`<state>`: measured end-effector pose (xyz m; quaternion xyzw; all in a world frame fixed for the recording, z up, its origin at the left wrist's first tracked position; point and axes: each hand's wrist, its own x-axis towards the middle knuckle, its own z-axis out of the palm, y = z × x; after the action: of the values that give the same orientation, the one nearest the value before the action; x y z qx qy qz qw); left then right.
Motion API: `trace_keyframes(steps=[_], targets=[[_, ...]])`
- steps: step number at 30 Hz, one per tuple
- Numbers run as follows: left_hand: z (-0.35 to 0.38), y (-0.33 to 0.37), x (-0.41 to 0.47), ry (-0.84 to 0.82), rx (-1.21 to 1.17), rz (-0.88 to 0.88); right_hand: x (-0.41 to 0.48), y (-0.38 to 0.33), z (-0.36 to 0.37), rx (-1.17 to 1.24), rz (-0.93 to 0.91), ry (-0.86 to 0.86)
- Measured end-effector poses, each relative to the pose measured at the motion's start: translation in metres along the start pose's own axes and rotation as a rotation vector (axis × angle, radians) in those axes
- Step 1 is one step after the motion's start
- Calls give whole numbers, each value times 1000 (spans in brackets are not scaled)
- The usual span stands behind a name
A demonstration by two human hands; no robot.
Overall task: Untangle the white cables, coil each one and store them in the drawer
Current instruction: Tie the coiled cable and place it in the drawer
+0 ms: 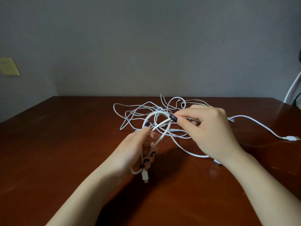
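A tangle of thin white cables [140,115] lies on the brown wooden table [65,136] near its far edge. My left hand [138,152] grips a partly coiled thicker white cable [160,124]; its white plug [145,175] hangs below my curled fingers. My right hand [208,128] pinches the same cable's loop between thumb and forefinger, just above the tangle. A second white cable runs right and ends in a USB plug [291,138] lying on the table. Another small plug [217,164] lies beside my right wrist. No drawer is in view.
A grey wall rises behind the table. A yellow note [9,66] is stuck on the wall at left. A white curved object and a dark cord [293,92] stand past the table's right corner.
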<state>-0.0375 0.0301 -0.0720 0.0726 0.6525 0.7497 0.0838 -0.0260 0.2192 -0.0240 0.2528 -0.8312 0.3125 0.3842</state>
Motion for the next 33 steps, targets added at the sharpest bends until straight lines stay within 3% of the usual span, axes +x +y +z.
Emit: trace_keyframes(steps=[1, 4, 7, 10, 14, 16, 18, 20, 22, 27, 30, 33], targets=[[-6, -1, -2, 57, -131, 40, -1, 3, 1, -5, -1, -7], [1, 12, -7, 19, -95, -2, -1, -1, 4, -15, -68, 14], [0, 24, -21, 19, -381, -39, -2, -4, 4, 51, -100, -83], [-10, 29, -19, 3, -507, -5, -3, -12, -1, 126, -39, -349], [-16, 32, -15, 130, -531, 5, -2, -24, -13, 276, 59, -699], [-18, 34, -13, 191, -521, 26, -1, -28, -17, 314, 106, -954], [-23, 34, -13, 198, -530, 52, -4, -29, -15, 267, 184, -1208], [-27, 35, -15, 177, -549, 55, -5, -31, -12, 172, 178, -1335], [-27, 35, -17, 142, -575, 49, -4, -32, -9, 174, 128, -1249], [-13, 32, -20, -37, -769, 94, -12, -36, 12, 327, 342, -680], [-2, 34, -21, -123, -757, 114, -23, -41, 29, 206, 400, -601], [9, 32, -19, 12, -577, 156, -29, -47, 37, 147, 417, -583]])
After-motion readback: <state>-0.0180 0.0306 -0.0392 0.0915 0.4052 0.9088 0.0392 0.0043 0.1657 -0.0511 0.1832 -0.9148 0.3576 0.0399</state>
